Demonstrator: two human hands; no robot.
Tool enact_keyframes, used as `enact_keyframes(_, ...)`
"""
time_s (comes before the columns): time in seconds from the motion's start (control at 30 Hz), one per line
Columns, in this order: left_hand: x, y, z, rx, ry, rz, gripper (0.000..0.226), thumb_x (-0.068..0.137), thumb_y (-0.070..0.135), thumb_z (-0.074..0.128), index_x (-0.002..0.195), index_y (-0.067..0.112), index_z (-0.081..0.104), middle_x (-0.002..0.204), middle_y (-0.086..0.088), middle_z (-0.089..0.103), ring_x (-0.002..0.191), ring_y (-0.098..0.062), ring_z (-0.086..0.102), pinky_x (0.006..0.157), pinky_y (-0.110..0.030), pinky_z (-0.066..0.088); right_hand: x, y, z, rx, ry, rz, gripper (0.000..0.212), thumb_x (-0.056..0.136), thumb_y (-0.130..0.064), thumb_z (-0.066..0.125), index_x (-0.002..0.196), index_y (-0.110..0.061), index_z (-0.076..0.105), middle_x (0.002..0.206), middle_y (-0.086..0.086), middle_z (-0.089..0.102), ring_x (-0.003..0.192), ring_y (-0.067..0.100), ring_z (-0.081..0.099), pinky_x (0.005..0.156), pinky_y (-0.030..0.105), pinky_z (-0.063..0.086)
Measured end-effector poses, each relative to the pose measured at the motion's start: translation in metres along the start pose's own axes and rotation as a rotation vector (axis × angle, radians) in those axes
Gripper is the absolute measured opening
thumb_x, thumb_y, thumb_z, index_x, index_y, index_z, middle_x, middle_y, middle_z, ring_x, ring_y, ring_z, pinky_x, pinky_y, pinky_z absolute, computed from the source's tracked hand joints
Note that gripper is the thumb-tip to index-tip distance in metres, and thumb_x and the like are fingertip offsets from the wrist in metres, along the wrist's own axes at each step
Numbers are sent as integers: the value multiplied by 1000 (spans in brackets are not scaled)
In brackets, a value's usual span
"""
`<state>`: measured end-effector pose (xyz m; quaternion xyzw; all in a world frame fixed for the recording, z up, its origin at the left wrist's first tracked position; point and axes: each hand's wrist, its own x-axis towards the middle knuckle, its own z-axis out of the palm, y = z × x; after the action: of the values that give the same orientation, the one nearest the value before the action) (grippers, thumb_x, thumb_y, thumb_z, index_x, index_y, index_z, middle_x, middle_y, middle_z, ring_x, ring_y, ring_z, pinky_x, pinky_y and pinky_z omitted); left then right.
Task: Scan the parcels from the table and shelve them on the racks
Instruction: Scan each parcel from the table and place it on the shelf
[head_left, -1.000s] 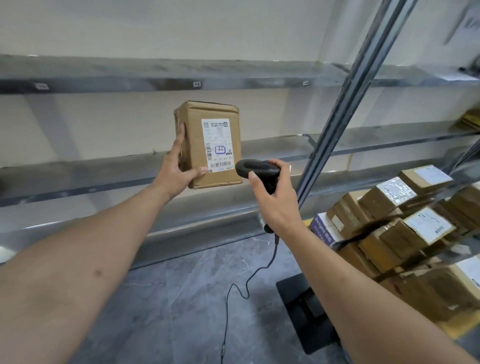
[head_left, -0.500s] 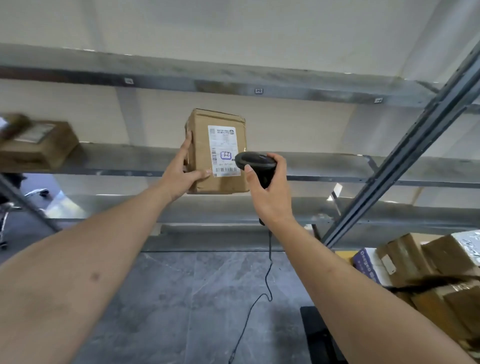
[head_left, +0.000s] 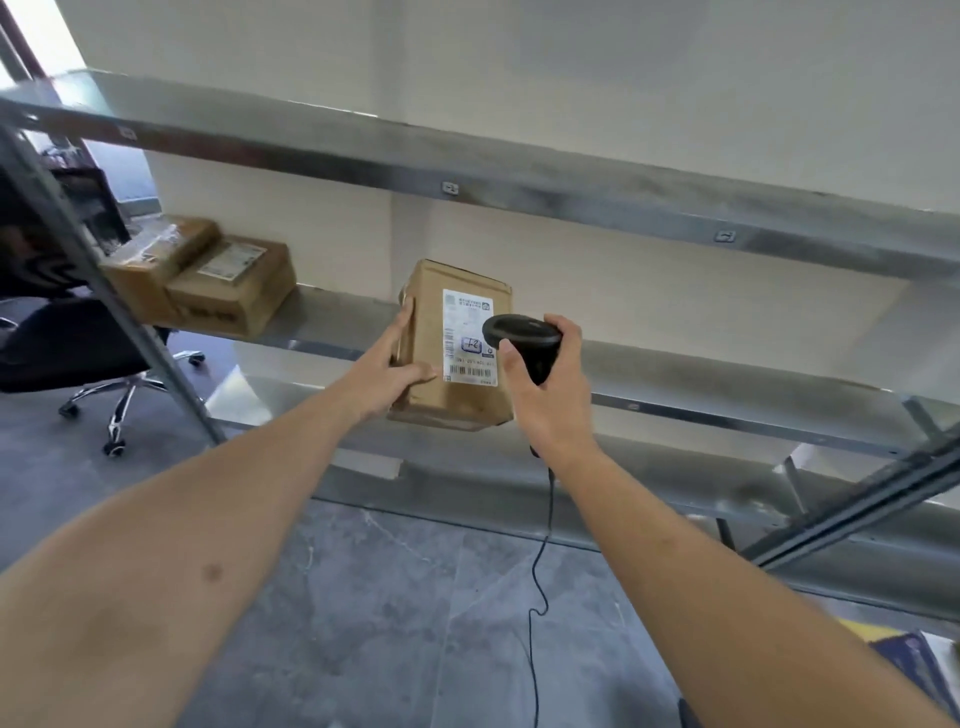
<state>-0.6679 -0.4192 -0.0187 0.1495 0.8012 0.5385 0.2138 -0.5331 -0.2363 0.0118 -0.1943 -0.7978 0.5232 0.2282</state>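
Head view, parcel: I hold a small cardboard parcel in the air at the centre of the frame, in front of the middle rack shelf and not resting on it.
Left hand: my left hand grips the parcel's left edge, fingers up the side and thumb across the front at its 8 o'clock corner.
Right hand: my right hand is closed round the handle of the black scanner, whose head sits just in front of the label, at the parcel's 3 o'clock.
Axis: the parcel stands on end, long axis running 12 to 6, label face toward me, barcode at the bottom.
Handling: I judge it light and stiff, since one hand carries it; the dry cardboard should grip well, best held by opposite side faces, clear of the label.
Shelved already: two boxes lie at 10 o'clock on the same shelf.
Cord: the scanner cable hangs toward 6 o'clock.
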Motion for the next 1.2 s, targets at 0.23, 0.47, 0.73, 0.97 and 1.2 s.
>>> enact_keyframes(0.23,58,-51,-103,2,-56,-33,101,97,29,75,162,59,4,139,13,61,117,-7,66,104,-32,45,38,-21,123,16,17,70,56,101,-44,69,147,-37,38,131,-6,65,114,13,65,97,32,55)
enact_keyframes(0.47,107,-84,-179,-35,-54,-108,100,96,27,75,162,59,6,150,10,57,121,-11,64,114,-44,47,79,-30,203,-7,36,152,56,101,-44,68,148,-38,37,126,-10,66,112,14,64,98,35,53)
enact_keyframes(0.73,169,-116,-218,-89,-57,-186,102,92,28,78,161,60,9,142,10,64,115,-9,69,99,-31,55,137,-9,265,-29,16,194,57,103,-42,67,150,-34,36,117,-9,64,104,14,64,87,29,50)
enact_keyframes(0.97,224,-122,-241,-73,-41,-262,96,96,27,75,161,59,12,134,9,70,113,-15,72,109,-48,52,197,3,303,-38,-15,204,57,103,-43,65,150,-33,36,121,-6,66,105,15,65,88,30,53)
enact_keyframes(1.2,244,-137,-268,-35,-1,-322,95,95,32,74,160,61,11,140,14,60,123,-15,62,116,-42,43,224,-1,327,-86,-34,236,57,103,-45,65,150,-34,35,125,-3,66,109,21,67,92,42,59)
